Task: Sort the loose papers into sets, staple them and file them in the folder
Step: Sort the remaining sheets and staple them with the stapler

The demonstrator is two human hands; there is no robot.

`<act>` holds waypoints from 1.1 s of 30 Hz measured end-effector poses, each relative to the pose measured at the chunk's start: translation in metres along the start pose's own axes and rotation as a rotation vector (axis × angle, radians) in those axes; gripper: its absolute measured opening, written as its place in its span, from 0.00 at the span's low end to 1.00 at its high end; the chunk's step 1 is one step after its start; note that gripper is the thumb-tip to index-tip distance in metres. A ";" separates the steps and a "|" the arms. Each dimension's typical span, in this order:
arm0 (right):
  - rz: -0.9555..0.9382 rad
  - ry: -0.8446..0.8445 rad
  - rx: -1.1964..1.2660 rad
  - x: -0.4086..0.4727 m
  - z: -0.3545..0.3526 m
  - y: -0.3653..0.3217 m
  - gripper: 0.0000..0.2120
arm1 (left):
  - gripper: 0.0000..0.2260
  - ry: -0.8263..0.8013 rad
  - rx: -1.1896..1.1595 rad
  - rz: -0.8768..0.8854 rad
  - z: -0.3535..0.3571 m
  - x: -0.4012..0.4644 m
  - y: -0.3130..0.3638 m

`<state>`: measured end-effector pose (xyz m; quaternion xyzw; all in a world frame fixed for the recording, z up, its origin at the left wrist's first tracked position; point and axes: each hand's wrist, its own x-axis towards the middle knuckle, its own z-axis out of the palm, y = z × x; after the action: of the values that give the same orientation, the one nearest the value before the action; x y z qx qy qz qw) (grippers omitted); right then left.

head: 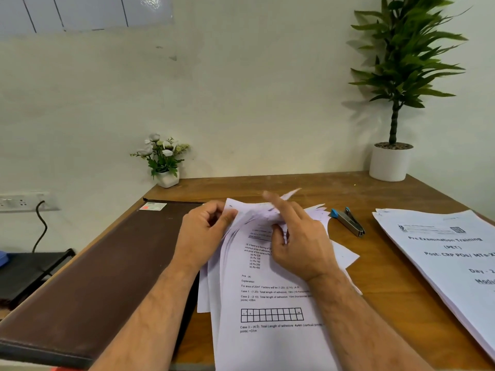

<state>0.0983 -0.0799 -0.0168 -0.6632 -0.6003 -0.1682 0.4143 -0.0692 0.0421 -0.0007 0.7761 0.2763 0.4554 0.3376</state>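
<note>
A loose pile of printed white papers point(270, 303) lies fanned out on the wooden desk in front of me. My left hand point(206, 234) pinches the upper left corner of the top sheets between thumb and fingers. My right hand point(297, 236) grips the upper part of the pile with curled fingers, its index finger raised and blurred. A closed brown folder point(88, 277) lies flat to the left of the pile. A blue and grey stapler point(347, 221) rests on the desk just right of the pile. A second stack of papers point(450, 258) with a printed title page lies at the far right.
A small white pot of flowers point(164, 162) stands at the desk's back left corner. A tall green plant in a white pot point(391, 159) stands at the back right. A wall socket with a black cable point(24, 202) is on the left, above a dark low surface.
</note>
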 end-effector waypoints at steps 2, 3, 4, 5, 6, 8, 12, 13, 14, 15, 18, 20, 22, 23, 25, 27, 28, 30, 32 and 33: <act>-0.051 0.050 -0.032 0.000 0.002 0.002 0.19 | 0.09 0.032 0.008 -0.001 0.002 -0.001 0.001; -0.067 0.066 -0.046 0.000 0.003 0.003 0.16 | 0.15 0.050 -0.007 -0.008 0.001 -0.001 0.001; -0.068 0.064 -0.054 -0.001 0.004 0.004 0.13 | 0.19 0.064 -0.030 -0.012 0.001 0.000 0.000; -0.061 0.050 -0.053 -0.001 0.004 0.004 0.12 | 0.23 0.060 -0.038 -0.009 0.000 0.000 0.000; -0.053 0.036 -0.048 -0.001 0.004 0.004 0.12 | 0.26 0.044 -0.028 -0.004 -0.001 0.001 -0.001; -0.040 0.018 -0.032 -0.001 0.002 0.002 0.14 | 0.30 -0.007 0.043 0.010 -0.002 0.002 -0.004; 0.033 -0.059 0.000 0.000 -0.002 -0.002 0.24 | 0.43 -0.026 0.128 0.044 0.000 0.002 -0.004; 0.055 -0.079 0.001 0.000 -0.002 -0.001 0.26 | 0.45 -0.031 0.126 0.041 -0.001 0.002 -0.002; 0.073 -0.096 -0.002 -0.001 -0.002 -0.001 0.27 | 0.46 -0.047 0.146 0.033 -0.001 0.002 -0.002; 0.084 -0.108 -0.005 0.000 -0.002 0.000 0.27 | 0.45 -0.073 0.178 0.020 -0.002 0.002 -0.001; 0.086 -0.124 -0.006 -0.001 0.000 0.002 0.23 | 0.26 -0.179 0.177 -0.049 -0.001 0.004 -0.003; 0.091 -0.113 0.012 -0.001 0.002 0.003 0.21 | 0.13 -0.252 0.143 -0.131 0.001 0.002 -0.003; 0.106 -0.112 0.023 -0.002 0.003 0.005 0.22 | 0.11 -0.269 0.108 -0.162 0.003 0.001 -0.004; 0.111 -0.109 0.026 -0.002 0.003 0.006 0.22 | 0.12 -0.258 0.085 -0.158 0.003 0.000 -0.005; 0.120 -0.112 0.033 -0.001 0.003 0.006 0.24 | 0.15 -0.230 0.066 -0.137 0.002 0.001 -0.005; 0.136 -0.136 0.048 0.000 0.002 0.004 0.27 | 0.11 -0.217 0.072 -0.114 0.001 0.002 -0.005; 0.145 -0.147 0.057 0.000 0.001 0.003 0.28 | 0.08 -0.211 0.072 -0.105 0.001 0.002 -0.006; 0.165 -0.142 0.061 0.000 -0.001 0.001 0.30 | 0.05 -0.236 0.039 -0.096 -0.001 0.002 -0.007; 0.142 -0.117 -0.004 -0.001 -0.003 0.001 0.24 | 0.04 -0.317 -0.051 -0.069 -0.002 0.000 -0.006; 0.116 -0.103 -0.064 -0.001 -0.003 0.001 0.17 | 0.05 -0.354 -0.136 -0.056 -0.001 -0.002 -0.003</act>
<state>0.1000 -0.0827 -0.0164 -0.7175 -0.5757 -0.1288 0.3704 -0.0718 0.0430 -0.0039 0.8114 0.2028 0.3199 0.4452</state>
